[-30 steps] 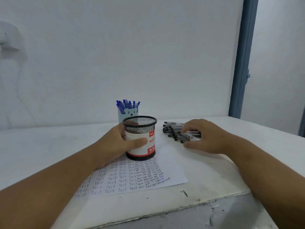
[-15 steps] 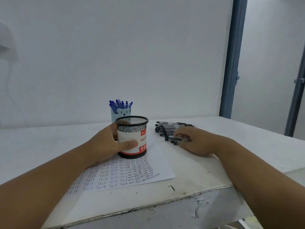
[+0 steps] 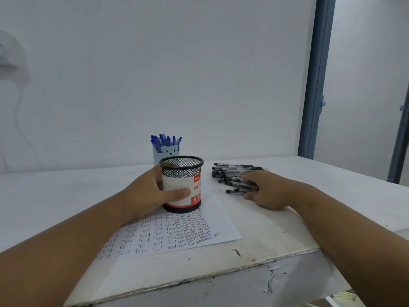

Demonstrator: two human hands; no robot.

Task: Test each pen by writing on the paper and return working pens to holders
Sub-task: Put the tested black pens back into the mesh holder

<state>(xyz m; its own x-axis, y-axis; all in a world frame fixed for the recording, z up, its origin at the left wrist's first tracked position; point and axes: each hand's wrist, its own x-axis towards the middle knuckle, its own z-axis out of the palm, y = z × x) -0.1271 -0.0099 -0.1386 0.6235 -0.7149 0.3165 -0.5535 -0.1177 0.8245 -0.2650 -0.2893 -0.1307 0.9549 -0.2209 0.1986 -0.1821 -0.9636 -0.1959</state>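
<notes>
Pens (image 3: 234, 177) lie heaped on the white bench (image 3: 287, 229) at about 2 o'clock from the paper (image 3: 205, 220), the right hand (image 3: 269, 191) resting on the heap, fingers laid over the nearest pens; whether it grips one cannot be told. The left hand (image 3: 152, 193) grasps a black mesh holder (image 3: 181, 185) standing on the paper's far edge. Blue pens (image 3: 164, 141) fill a bear holder (image 3: 167, 152) at 12 o'clock behind it.
</notes>
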